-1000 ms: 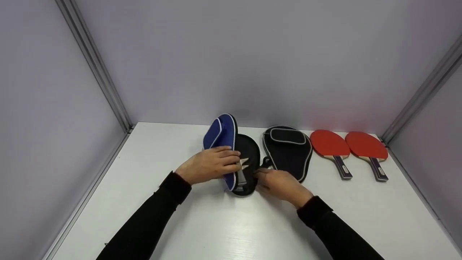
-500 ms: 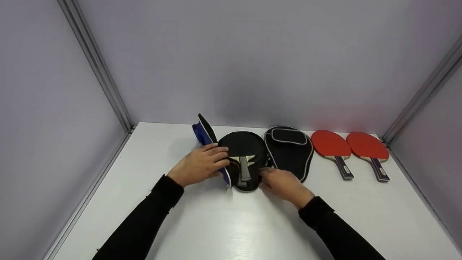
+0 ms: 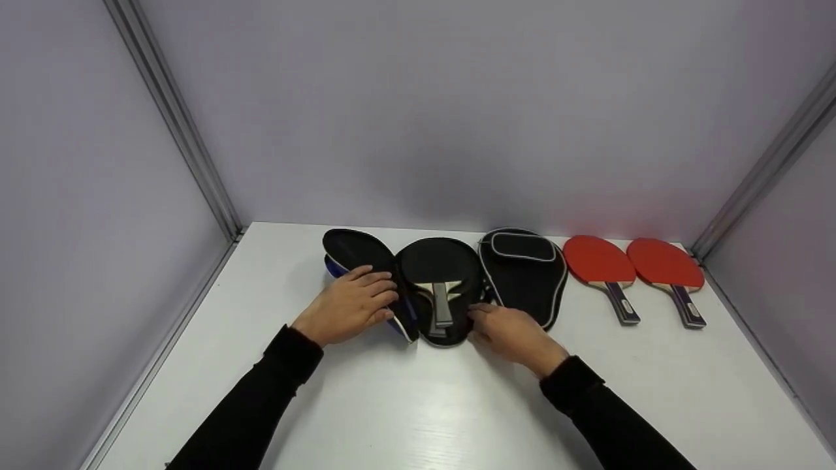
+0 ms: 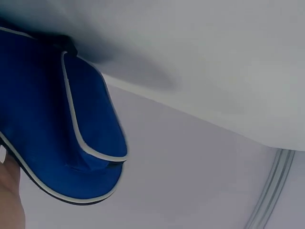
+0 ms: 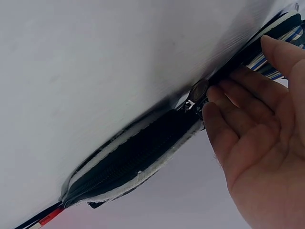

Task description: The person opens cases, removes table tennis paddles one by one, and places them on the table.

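Observation:
A blue table tennis paddle case (image 4: 33,105) lies unfolded, its black-lined lid (image 3: 356,248) tilted up on the left. My left hand (image 3: 346,303) rests its extended fingers on the lid's inner side. In the case's black lower half, a black-faced table tennis paddle (image 3: 439,261) lies with its grey handle toward me; part of a second handle shows beneath. My right hand (image 3: 513,334) holds the right edge of that half, thumb and bent fingers by the rim in the right wrist view. Close beside these fingers is a zipper pull (image 5: 199,89).
Touching the open case on its right is a black paddle case (image 3: 526,281) with white piping. Farther right lie two red paddles (image 3: 597,258), handles toward me. A wall (image 3: 457,130) rises behind the white table (image 3: 418,405).
My left hand has swung the case's lid up and over to the left, uncovering the paddles inside. My right hand has hardly moved from the case's right edge.

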Demonstrator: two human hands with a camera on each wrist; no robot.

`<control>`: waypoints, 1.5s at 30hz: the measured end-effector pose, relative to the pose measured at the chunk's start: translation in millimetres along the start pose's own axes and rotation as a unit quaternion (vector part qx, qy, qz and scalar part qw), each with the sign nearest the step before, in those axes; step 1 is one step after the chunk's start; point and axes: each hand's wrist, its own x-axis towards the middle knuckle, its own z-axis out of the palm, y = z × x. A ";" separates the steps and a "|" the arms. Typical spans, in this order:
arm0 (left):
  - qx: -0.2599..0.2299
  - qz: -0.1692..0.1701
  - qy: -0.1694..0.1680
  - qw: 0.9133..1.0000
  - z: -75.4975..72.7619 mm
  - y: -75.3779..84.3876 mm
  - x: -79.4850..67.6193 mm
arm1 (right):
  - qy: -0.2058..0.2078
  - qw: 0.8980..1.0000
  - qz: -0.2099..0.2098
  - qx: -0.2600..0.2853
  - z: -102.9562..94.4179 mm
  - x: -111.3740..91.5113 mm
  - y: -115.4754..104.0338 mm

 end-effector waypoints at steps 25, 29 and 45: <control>-0.074 -0.119 -0.195 0.971 5.8 13.6 -6.8 | -0.005 1.000 -0.001 -0.011 6.6 3.4 0.2; -0.021 -0.107 -0.201 0.974 -2.7 19.5 5.3 | -0.010 1.000 0.002 -0.009 6.5 3.8 -0.1; -0.082 -0.190 -0.177 0.962 77.1 -5.6 11.0 | -0.004 1.000 -0.008 0.008 5.6 3.6 1.1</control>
